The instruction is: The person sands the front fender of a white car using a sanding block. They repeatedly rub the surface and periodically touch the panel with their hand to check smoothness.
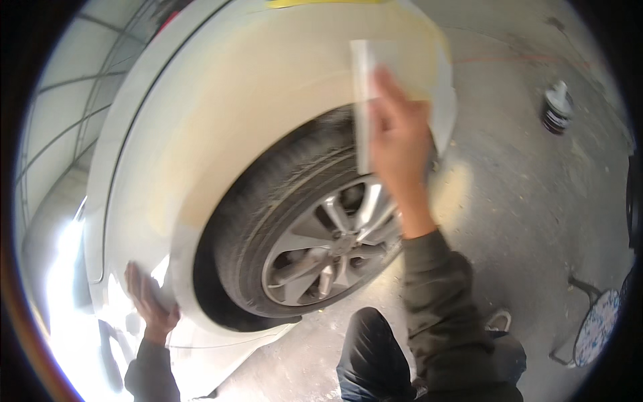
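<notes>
A white car body panel (221,100) arches over the wheel (341,242), with beige and yellowish patches along its surface. My right hand (400,130) grips a long, pale sanding block (362,110), held upright in the picture across the panel's edge above the tyre (251,228). Motion blurs both the hand and the block, so contact with the panel is hard to judge. Lower left, my left hand (153,305) rests on the car body with its fingers stretched out and nothing in it.
Yellow masking tape (321,3) runs along the panel's top edge. On the concrete floor (509,181) to the right stands a dark-labelled bottle (557,108) with a pale top. A small stool (596,328) with a patterned seat is at the lower right. Pale dust lies beside the wheel.
</notes>
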The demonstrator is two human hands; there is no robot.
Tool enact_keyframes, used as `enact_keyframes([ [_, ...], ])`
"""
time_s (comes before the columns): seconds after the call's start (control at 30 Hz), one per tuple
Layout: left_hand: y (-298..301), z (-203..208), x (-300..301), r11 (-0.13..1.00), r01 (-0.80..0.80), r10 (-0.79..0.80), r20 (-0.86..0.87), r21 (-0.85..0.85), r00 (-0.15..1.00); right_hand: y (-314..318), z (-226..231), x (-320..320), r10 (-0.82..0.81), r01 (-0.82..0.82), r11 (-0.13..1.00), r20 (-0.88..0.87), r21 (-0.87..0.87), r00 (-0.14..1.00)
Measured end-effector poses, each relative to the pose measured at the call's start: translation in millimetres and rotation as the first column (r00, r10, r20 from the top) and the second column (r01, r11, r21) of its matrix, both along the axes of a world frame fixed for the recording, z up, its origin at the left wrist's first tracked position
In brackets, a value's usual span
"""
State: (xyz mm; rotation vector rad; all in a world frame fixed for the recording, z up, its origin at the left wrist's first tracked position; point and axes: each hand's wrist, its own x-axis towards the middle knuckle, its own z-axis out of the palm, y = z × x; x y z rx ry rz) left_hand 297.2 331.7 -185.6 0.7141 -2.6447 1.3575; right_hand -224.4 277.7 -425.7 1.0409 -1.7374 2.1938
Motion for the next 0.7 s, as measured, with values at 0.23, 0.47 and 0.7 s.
enact_keyframes([
  [0.23, -4, -11, -3, 1.0, 0.001, 0.0, -0.039, 0.025, 0.999, 42, 80, 155, 0.094, -0.112, 0.99, -0.197, -0.084, 0.976],
  [0.47, 9, -2, -2, 0.999, -0.045, 0.045, -0.03, 0.017, 0.999, 31, 64, 97, 0.028, -0.07, 0.99, -0.323, -0.119, 0.946],
  [0.7, 0, -14, -11, 1.0, -0.005, 0.006, -0.053, 0.026, 0.999, 34, 83, 118, 0.043, -0.04, 0.999, -0.117, 0.029, 0.992],
])
